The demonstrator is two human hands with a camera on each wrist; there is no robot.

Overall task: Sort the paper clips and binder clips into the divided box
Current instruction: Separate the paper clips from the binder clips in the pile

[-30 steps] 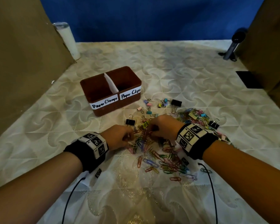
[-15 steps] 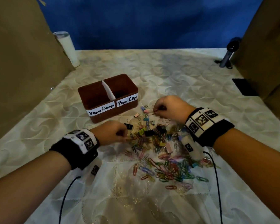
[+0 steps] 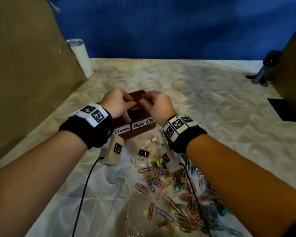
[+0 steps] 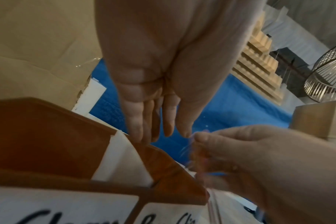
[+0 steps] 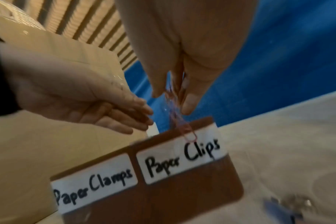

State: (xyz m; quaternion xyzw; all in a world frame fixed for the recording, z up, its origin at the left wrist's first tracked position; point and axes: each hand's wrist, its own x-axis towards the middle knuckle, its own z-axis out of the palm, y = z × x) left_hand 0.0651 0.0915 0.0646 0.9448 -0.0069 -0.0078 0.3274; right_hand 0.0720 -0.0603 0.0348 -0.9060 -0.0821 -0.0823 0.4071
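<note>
The brown divided box (image 3: 140, 132) carries the labels "Paper Clamps" on the left and "Paper Clips" on the right (image 5: 163, 204). Both hands hover over it. My right hand (image 3: 158, 104) pinches a few pink paper clips (image 5: 188, 130), which dangle above the "Paper Clips" side. My left hand (image 3: 117, 101) holds its fingers (image 4: 153, 121) straight near the white divider (image 4: 123, 159), with nothing seen in it. A pile of coloured paper clips (image 3: 169, 185) and a black binder clip (image 3: 142, 152) lie on the cloth in front of the box.
Cardboard walls stand at the left (image 3: 24, 65) and right (image 3: 294, 57). A white tumbler (image 3: 80, 57) is at the back left. At the right are a grey device on a stand (image 3: 265, 71) and a black pad (image 3: 284, 108). Wrist cables trail over the pile.
Both hands left the pile and moved forward and up to the box. The right hand brought paper clips along; the left hand's fingers have straightened.
</note>
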